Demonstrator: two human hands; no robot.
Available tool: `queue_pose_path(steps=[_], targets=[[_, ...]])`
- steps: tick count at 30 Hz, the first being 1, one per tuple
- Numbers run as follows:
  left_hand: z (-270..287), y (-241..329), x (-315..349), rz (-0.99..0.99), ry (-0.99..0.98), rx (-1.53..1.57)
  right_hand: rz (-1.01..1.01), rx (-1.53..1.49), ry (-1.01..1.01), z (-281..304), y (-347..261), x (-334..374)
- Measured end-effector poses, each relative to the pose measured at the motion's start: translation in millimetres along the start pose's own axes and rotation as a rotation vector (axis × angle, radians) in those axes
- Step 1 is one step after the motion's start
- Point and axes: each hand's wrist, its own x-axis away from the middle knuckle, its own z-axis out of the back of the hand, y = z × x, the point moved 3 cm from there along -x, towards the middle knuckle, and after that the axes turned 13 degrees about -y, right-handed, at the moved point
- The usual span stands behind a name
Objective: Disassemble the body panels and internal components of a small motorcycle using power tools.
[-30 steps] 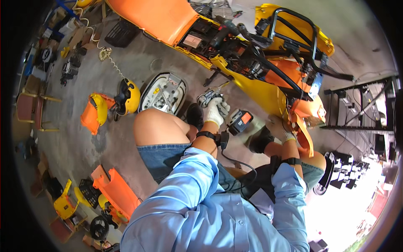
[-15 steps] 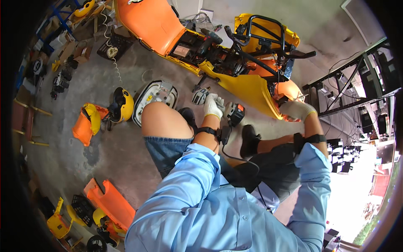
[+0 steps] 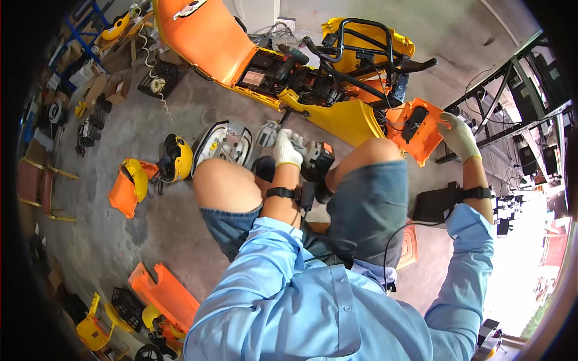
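The orange panel (image 3: 426, 135) lay at about nine o'clock from the right hand (image 3: 459, 137), its near edge at those fingers, which looked closed on it; a black part (image 3: 413, 124) showed on its face. Tilt left its long axis hard to read. The yellow fairing (image 3: 346, 124) sat beyond, also toward nine o'clock. The left hand (image 3: 289, 148), well apart from the panel, was wrapped around a cordless power tool (image 3: 267, 133), whose axis ran from ten o'clock to its battery base (image 3: 320, 159) at four.
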Motion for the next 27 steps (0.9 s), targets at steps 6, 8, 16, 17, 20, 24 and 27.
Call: queue_pose_path(steps=[6,8,16,17,20,24,27], targets=[[-53.7,73.3,15.9,-0.165,-0.197,-0.067,-0.148,-0.259,0.233,-6.0,-66.5,21.0],[-83.5,103.5,31.3,-0.204,-0.124,-0.128,0.018,-0.419,0.215,1.5,-117.4,25.6],[-138.3,190.9,89.2,-0.331,-0.284,-0.428,0.552,-0.661,-0.486,-23.9,-303.5,-35.7],[-137.1,189.4,89.3,-0.27,-0.325,-0.49,0.578,-0.771,-0.425,-33.2,-316.7,-55.7],[-139.8,161.6,98.7,-0.185,-0.265,-0.452,0.51,-0.946,-0.587,-73.0,-356.0,-112.2],[-123.8,154.5,98.9,-0.203,-0.104,-0.489,0.358,-1.496,-0.712,-112.2,-380.3,-115.4],[-119.3,150.3,78.9,-0.179,-0.233,-0.501,0.388,-0.959,-0.313,-134.2,-373.5,-125.9]])
